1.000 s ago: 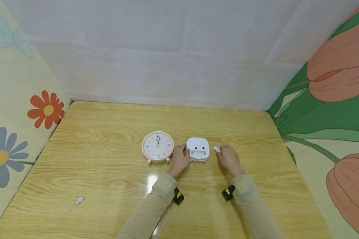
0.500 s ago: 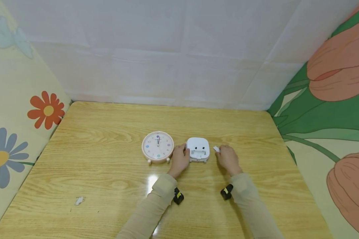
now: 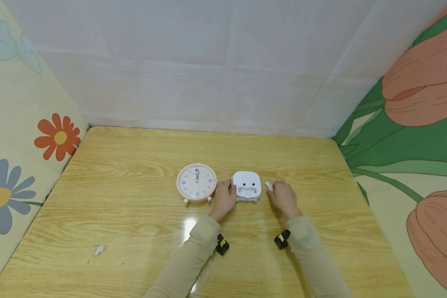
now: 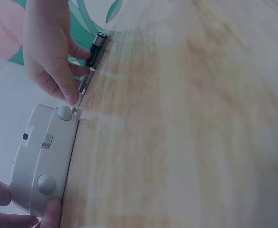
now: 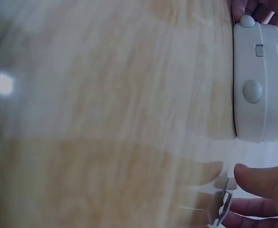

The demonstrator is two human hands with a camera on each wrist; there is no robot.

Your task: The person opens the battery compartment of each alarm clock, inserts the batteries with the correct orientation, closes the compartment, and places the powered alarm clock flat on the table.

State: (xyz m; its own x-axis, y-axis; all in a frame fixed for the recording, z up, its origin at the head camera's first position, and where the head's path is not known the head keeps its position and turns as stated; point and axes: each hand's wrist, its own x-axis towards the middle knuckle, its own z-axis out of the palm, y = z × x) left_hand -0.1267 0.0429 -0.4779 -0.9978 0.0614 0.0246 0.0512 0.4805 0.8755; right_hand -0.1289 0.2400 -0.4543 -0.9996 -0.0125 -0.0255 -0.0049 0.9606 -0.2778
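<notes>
A white rounded-square clock [image 3: 247,182] lies face down on the table, its battery compartment uncovered and two dark knobs showing. My left hand [image 3: 224,198] grips its left edge, thumb and fingers around the side. To the right of the clock, my right hand [image 3: 284,198] pinches a small white battery cover [image 3: 269,186] low over the tabletop. In the right wrist view the cover [image 5: 222,204] is tilted between thumb and fingers. A dark battery [image 4: 97,50] appears by the right hand's fingers in the left wrist view; I cannot tell whether it is held.
A round pink alarm clock [image 3: 196,183] lies face up left of my left hand. A white torn patch [image 3: 99,250] marks the wooden table [image 3: 141,223] at front left. A white wall covering [image 3: 216,82] stands behind the table, with flower-printed panels [image 3: 413,157] at the sides.
The battery cover has turned slightly in my right hand, which has shifted a little to the left. My left hand and both clocks stay where they were.
</notes>
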